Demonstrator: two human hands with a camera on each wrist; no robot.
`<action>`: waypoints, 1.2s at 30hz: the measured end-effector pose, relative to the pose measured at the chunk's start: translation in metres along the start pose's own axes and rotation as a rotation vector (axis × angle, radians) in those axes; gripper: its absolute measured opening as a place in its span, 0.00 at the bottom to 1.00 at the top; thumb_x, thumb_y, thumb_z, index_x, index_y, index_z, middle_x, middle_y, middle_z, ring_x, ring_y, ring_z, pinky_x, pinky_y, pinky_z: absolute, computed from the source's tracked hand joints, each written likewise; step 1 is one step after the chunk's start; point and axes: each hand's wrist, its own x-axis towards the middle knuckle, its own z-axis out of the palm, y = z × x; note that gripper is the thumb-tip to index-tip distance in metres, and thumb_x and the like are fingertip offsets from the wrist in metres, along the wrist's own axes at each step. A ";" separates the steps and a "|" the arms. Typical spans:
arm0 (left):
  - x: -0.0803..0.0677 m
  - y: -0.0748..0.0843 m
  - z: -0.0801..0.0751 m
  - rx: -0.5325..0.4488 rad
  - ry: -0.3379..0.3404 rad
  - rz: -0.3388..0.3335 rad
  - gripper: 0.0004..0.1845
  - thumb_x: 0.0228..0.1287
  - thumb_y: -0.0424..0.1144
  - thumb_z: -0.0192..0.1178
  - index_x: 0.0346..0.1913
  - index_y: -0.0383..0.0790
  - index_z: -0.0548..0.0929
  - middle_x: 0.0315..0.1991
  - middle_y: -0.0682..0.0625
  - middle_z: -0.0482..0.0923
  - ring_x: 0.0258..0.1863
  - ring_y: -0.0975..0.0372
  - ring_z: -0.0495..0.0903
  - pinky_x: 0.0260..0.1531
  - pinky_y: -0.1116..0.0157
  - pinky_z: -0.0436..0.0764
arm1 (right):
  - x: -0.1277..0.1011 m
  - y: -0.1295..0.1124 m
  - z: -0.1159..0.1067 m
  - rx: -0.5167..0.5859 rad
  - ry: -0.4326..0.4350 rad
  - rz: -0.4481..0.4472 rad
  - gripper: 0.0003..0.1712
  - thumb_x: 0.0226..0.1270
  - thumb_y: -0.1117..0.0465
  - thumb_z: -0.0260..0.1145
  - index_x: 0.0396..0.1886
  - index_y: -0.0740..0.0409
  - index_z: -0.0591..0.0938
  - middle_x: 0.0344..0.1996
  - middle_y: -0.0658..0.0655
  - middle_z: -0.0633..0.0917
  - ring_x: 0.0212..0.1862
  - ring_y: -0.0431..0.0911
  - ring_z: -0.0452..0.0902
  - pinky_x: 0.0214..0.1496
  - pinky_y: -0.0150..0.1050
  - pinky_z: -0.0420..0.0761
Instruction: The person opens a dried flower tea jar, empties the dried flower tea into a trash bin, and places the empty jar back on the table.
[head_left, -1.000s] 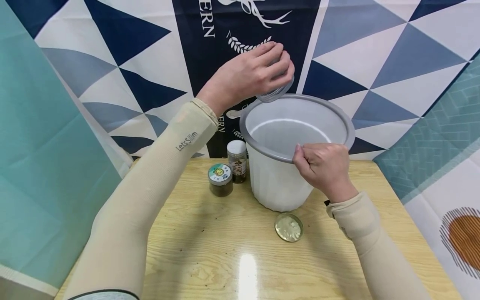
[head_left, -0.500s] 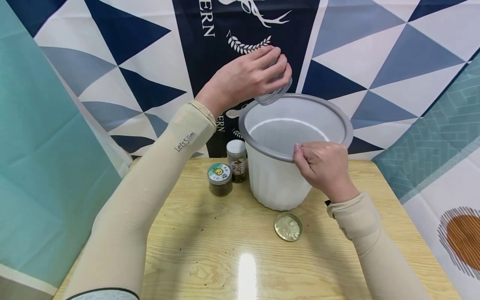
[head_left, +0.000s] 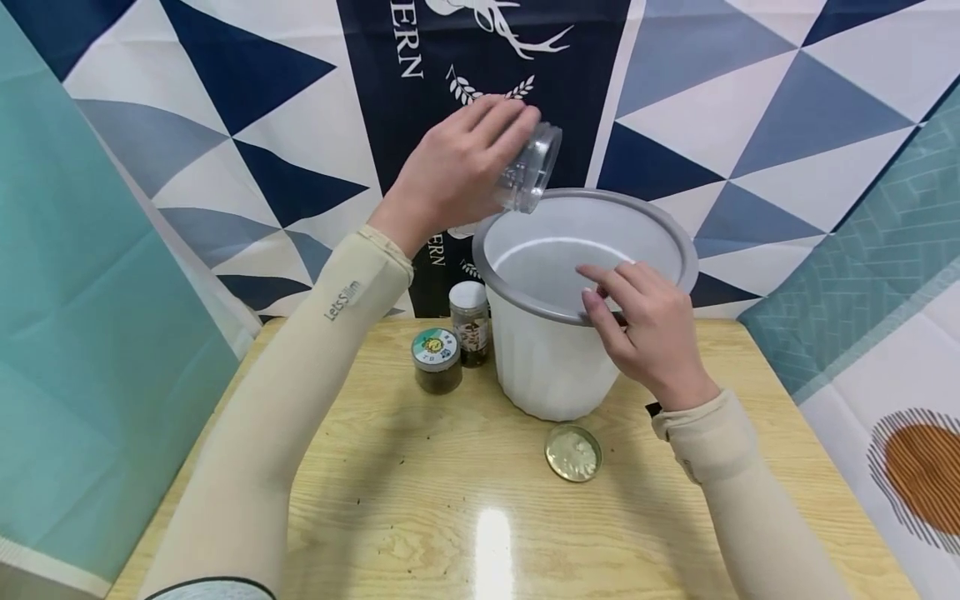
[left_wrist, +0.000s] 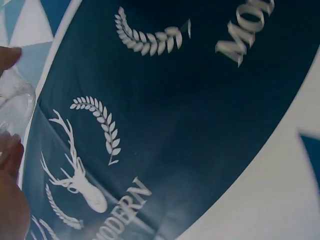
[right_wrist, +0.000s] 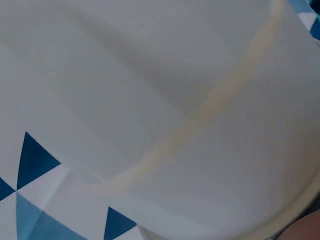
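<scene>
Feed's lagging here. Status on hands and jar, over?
Left hand grips clear jar, tilted above white bucket rim. Right hand open, fingers at near rim. Nothing blocking; loose lid on table.

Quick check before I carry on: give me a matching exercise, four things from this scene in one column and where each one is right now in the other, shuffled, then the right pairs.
Things:
1. clear jar
2. loose round lid
3. white-capped jar
4. right hand

Places:
A. flat on the wooden table, in front of the white bucket
B. at the bucket's near rim, fingers loosened
C. tilted in the left hand, above the bucket's far-left rim
D. upright just left of the bucket, behind the green-labelled jar

Pairs: 1-C, 2-A, 3-D, 4-B
</scene>
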 end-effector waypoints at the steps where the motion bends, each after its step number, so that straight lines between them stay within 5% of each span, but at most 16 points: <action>1: -0.004 0.001 -0.001 -0.066 0.007 -0.051 0.36 0.65 0.46 0.69 0.71 0.34 0.72 0.68 0.39 0.75 0.70 0.49 0.73 0.76 0.63 0.67 | 0.001 -0.002 -0.001 0.021 0.010 0.012 0.25 0.80 0.46 0.53 0.55 0.58 0.87 0.31 0.59 0.84 0.29 0.52 0.77 0.28 0.45 0.74; 6: -0.028 0.015 -0.006 -0.396 0.136 -0.220 0.51 0.49 0.56 0.81 0.71 0.31 0.70 0.67 0.39 0.75 0.67 0.52 0.73 0.74 0.66 0.69 | 0.008 -0.019 -0.007 0.141 0.060 0.065 0.32 0.77 0.40 0.58 0.68 0.57 0.79 0.46 0.64 0.85 0.47 0.58 0.83 0.47 0.47 0.81; 10: -0.047 0.037 -0.008 -0.633 0.265 -0.223 0.58 0.39 0.52 0.87 0.70 0.28 0.67 0.64 0.38 0.76 0.64 0.52 0.76 0.69 0.65 0.74 | 0.016 -0.037 -0.009 0.268 0.083 0.067 0.41 0.74 0.37 0.61 0.75 0.61 0.71 0.56 0.67 0.81 0.59 0.59 0.80 0.66 0.41 0.77; 14: -0.070 0.065 -0.008 -0.800 0.301 -0.205 0.61 0.32 0.45 0.90 0.69 0.27 0.65 0.63 0.37 0.76 0.63 0.51 0.77 0.67 0.61 0.77 | 0.019 -0.057 -0.006 0.382 0.081 0.002 0.52 0.71 0.35 0.65 0.80 0.63 0.61 0.65 0.70 0.76 0.66 0.60 0.75 0.72 0.43 0.75; 18: -0.104 0.093 -0.007 -0.844 0.276 -0.268 0.61 0.29 0.43 0.90 0.69 0.28 0.66 0.62 0.37 0.76 0.62 0.50 0.78 0.66 0.59 0.79 | 0.013 -0.074 0.006 0.415 0.054 -0.077 0.58 0.68 0.35 0.68 0.82 0.65 0.56 0.68 0.71 0.73 0.67 0.61 0.75 0.73 0.45 0.76; 23: -0.141 0.117 -0.002 -0.854 0.237 -0.364 0.59 0.30 0.42 0.90 0.69 0.31 0.66 0.63 0.38 0.75 0.62 0.50 0.78 0.66 0.54 0.79 | -0.002 -0.085 0.023 0.384 -0.025 -0.114 0.54 0.69 0.37 0.68 0.76 0.74 0.63 0.64 0.71 0.76 0.62 0.59 0.79 0.70 0.42 0.77; 31: -0.170 0.120 -0.009 -0.826 0.049 -0.372 0.61 0.44 0.44 0.86 0.77 0.41 0.55 0.73 0.43 0.66 0.69 0.50 0.73 0.67 0.49 0.77 | -0.010 -0.091 0.030 0.398 -0.096 -0.105 0.51 0.64 0.41 0.75 0.72 0.73 0.70 0.63 0.69 0.77 0.62 0.57 0.80 0.66 0.43 0.81; 36: -0.195 0.122 -0.005 -0.759 -0.007 -0.401 0.56 0.48 0.45 0.83 0.77 0.40 0.61 0.72 0.43 0.70 0.69 0.51 0.73 0.68 0.48 0.76 | -0.024 -0.096 0.044 0.379 -0.171 -0.082 0.55 0.53 0.47 0.83 0.72 0.74 0.70 0.63 0.68 0.78 0.59 0.56 0.82 0.61 0.45 0.85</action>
